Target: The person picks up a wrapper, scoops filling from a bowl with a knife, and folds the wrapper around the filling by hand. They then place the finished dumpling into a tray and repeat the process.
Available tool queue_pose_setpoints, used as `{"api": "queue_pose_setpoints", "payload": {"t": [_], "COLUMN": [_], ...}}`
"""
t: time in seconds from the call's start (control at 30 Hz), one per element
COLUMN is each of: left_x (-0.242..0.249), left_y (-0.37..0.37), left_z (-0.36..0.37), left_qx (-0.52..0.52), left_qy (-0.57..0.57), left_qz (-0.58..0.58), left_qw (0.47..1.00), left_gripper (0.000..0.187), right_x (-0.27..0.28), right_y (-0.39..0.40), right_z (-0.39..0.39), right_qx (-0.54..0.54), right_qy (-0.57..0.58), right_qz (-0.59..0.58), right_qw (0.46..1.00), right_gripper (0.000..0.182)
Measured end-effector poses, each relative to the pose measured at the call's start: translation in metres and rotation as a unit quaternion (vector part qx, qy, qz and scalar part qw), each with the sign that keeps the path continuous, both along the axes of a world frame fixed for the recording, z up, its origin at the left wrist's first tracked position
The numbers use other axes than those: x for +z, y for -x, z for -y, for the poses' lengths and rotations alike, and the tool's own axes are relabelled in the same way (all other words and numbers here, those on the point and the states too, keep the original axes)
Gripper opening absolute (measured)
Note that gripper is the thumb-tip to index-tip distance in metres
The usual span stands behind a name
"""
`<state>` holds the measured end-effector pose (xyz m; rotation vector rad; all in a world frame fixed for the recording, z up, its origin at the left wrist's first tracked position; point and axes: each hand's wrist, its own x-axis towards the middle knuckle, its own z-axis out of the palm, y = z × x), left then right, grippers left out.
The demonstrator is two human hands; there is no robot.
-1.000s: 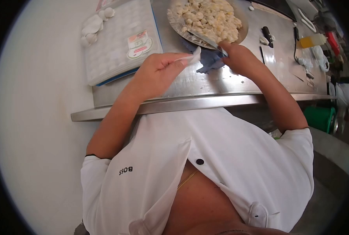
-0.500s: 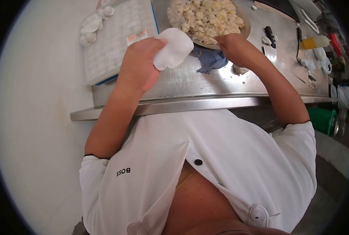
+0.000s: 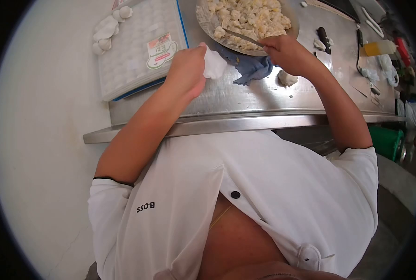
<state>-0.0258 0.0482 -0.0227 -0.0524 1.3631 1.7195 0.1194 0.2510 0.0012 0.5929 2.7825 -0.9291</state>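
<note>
My left hand (image 3: 188, 70) is closed round a soft white piece of dough (image 3: 214, 63), which shows on its right side. In my right hand (image 3: 285, 53) is the end of a thin metal spatula (image 3: 240, 36). The blade reaches over the rim of a large round metal bowl (image 3: 295, 32) and touches the chunky pale filling (image 3: 250, 21) inside. A crumpled blue cloth (image 3: 252, 69) lies below the bowl, between my hands.
At the left, a white tray (image 3: 124, 70) with a printed label bears several white pieces (image 3: 106, 28). A ball of dough (image 3: 287, 78) sits below my right hand. Farther right are a black-handled knife (image 3: 323, 39) and a squeeze bottle of yellow liquid (image 3: 379, 48).
My left hand has moved right and turned, so less of the dough shows and more of the tray's label does. My right hand has shifted slightly up and right with the spatula.
</note>
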Motion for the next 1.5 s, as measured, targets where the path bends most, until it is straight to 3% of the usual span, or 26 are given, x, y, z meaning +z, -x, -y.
{"api": "queue_pose_setpoints", "payload": {"t": [0.23,0.33,0.4,0.5,0.57,0.6,0.83,0.93,1.07,1.13,1.5], "left_x": [-0.009,-0.020,-0.019,-0.004,-0.001,0.001,0.010,0.010,0.021,0.022,0.018], "left_y": [-0.001,0.006,0.011,0.006,0.003,0.003,0.012,0.021,0.021,0.018,0.025], "left_z": [-0.036,-0.046,-0.052,-0.048,-0.043,-0.041,-0.031,-0.027,-0.026,-0.026,-0.026], "left_qx": [0.030,0.065,0.107,0.089,0.080,0.071,0.088,0.063,0.013,-0.011,-0.065], "left_qy": [0.126,0.073,0.039,-0.003,-0.021,-0.042,-0.065,-0.109,-0.116,-0.133,-0.126], "left_qz": [-0.048,-0.065,-0.019,0.039,0.053,0.067,0.090,0.069,0.071,0.077,0.055], "left_qw": [0.990,0.993,0.993,0.995,0.995,0.994,0.990,0.990,0.991,0.988,0.988], "left_gripper": [0.029,0.031,0.033,0.035,0.036,0.037,0.039,0.041,0.046,0.048,0.047], "right_x": [-0.012,-0.004,-0.002,-0.010,-0.013,-0.010,0.013,0.023,0.030,0.024,0.030], "right_y": [-0.014,-0.024,-0.034,-0.052,-0.062,-0.064,-0.078,-0.084,-0.084,-0.082,-0.081], "right_z": [0.000,0.002,0.007,0.021,0.032,0.035,0.033,0.030,0.037,0.040,0.039], "right_qx": [-0.022,-0.037,-0.058,-0.049,0.057,0.067,0.067,-0.025,-0.031,-0.001,0.005], "right_qy": [0.079,0.142,0.176,0.180,0.031,0.014,0.004,0.109,0.095,0.028,0.004], "right_qz": [0.000,0.017,0.026,-0.015,-0.154,-0.148,-0.088,-0.181,-0.203,-0.150,-0.168], "right_qw": [0.997,0.989,0.982,0.982,0.986,0.987,0.994,0.977,0.974,0.988,0.986], "right_gripper": [0.033,0.034,0.035,0.033,0.034,0.036,0.036,0.029,0.030,0.030,0.031]}}
